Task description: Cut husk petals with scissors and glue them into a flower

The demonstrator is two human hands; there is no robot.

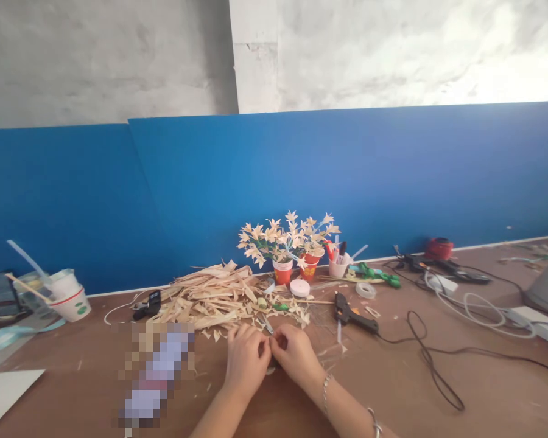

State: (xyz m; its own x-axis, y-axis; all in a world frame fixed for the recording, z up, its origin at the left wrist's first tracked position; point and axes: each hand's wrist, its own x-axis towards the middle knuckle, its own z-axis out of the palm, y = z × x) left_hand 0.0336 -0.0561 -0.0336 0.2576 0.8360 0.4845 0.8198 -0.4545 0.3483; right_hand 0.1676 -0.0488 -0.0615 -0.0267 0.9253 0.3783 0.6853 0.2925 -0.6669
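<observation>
My left hand [246, 358] and my right hand [296, 353] meet at the front middle of the table, fingertips pinched close together. Whatever lies between the fingertips is too small and hidden to make out. Just beyond them is a pile of pale dried husk strips [210, 296], with metal scissor-like blades [266, 323] pointing out near my fingers. Behind that, pale star-shaped flowers [274, 238] on green stems stand in a red paper cup [282, 274], and more stand in a second red cup [309, 267]. A black glue gun [354, 316] lies right of my right hand.
A white cup [339, 266] holds pens and tools beside green tape [379, 275] and a clear tape roll [366, 291]. Black cable [422, 350] loops across the right side. Paper cups [73, 302] and blue ribbon [9, 338] sit at left. A blue partition [201, 182] borders the back.
</observation>
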